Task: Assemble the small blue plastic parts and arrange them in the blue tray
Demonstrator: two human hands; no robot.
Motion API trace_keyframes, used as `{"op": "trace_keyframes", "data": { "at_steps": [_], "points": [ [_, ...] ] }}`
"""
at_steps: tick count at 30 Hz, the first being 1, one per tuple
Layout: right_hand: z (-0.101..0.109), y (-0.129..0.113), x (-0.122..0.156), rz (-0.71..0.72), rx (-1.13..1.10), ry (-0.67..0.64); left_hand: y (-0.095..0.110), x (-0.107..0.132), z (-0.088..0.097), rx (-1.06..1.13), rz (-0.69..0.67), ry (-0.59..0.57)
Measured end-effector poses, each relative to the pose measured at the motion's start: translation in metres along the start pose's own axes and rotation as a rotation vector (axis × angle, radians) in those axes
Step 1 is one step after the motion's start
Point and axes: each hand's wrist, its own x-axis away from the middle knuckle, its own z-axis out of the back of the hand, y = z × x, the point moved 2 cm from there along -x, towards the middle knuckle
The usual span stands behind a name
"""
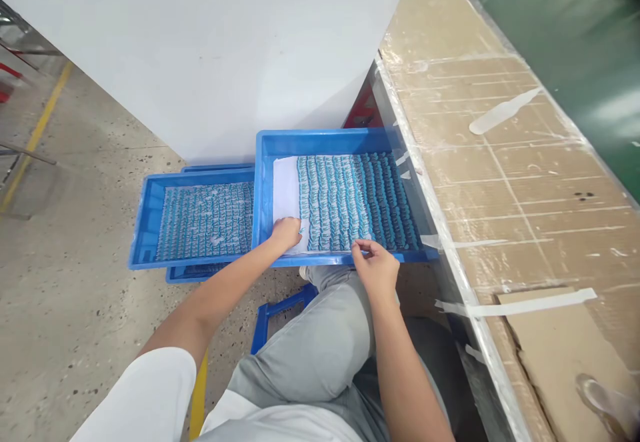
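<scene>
A blue plastic tray (320,139) in front of me holds rows of small teal-and-white pieces (333,202) on a white sheet (285,185). The rows on the right look darker teal. My left hand (287,234) is inside the tray at the sheet's bare left part, fingers curled closed beside the leftmost row. A speck of teal shows at its fingertips, too small to name. Over the tray's near rim, my right hand (377,267) has thumb and fingers pinched together by the rows' near ends. Whatever is in that pinch, if anything, is hidden.
Lower to the left, a second blue tray (150,212) with similar rows sits on further trays. A cardboard-covered bench (500,182) with tape strips runs along the right. Beyond the trays stands a white panel (225,49). A blue stool (263,329) is below.
</scene>
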Motion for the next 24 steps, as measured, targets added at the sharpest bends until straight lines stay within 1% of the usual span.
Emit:
{"op": "trace_keyframes", "data": {
  "at_steps": [3,9,15,24],
  "points": [
    [-0.002,-0.001,0.001,-0.002,-0.021,0.004,0.0,-0.002,0.0,-0.003,0.003,0.006],
    [-0.008,-0.005,-0.008,0.083,-0.046,-0.081,-0.003,-0.006,0.003,0.029,0.049,0.055],
    [-0.01,-0.001,-0.008,0.067,-0.058,-0.1,-0.006,-0.011,0.0,0.063,0.101,0.069],
    [-0.013,0.002,-0.011,0.083,-0.038,-0.134,-0.003,-0.014,0.001,0.102,0.109,0.078]
  ]
}}
